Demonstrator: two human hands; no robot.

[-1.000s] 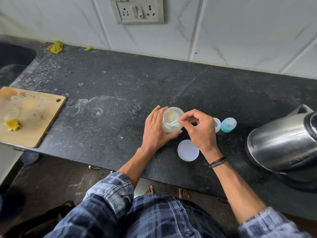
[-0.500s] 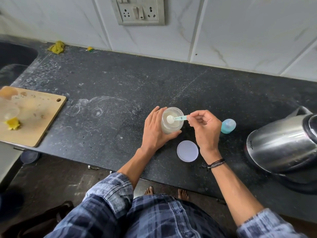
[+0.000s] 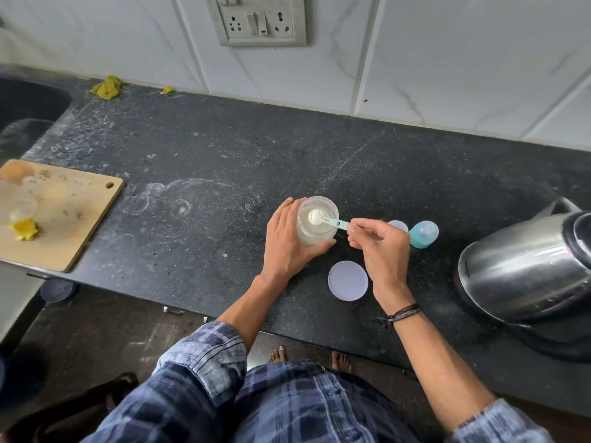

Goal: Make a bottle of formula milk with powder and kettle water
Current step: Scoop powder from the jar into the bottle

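On the dark surface [image 3: 198, 161], the left hand [image 3: 287, 241] grips the powder jar [image 3: 317, 226]. Over the jar, the right hand [image 3: 380, 247] pinches a heaped scoop [image 3: 323, 219]; right of the jar stand the bottle [image 3: 423, 234] and kettle [image 3: 527, 266].

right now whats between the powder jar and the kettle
Head view: the right hand pinching the scoop, then a small clear cup and a blue bottle top.

The right hand [image 3: 382, 247] has lifted the pale turquoise plastic scoop [image 3: 326, 219], now heaped with white powder, above the clear round powder jar [image 3: 317, 226].
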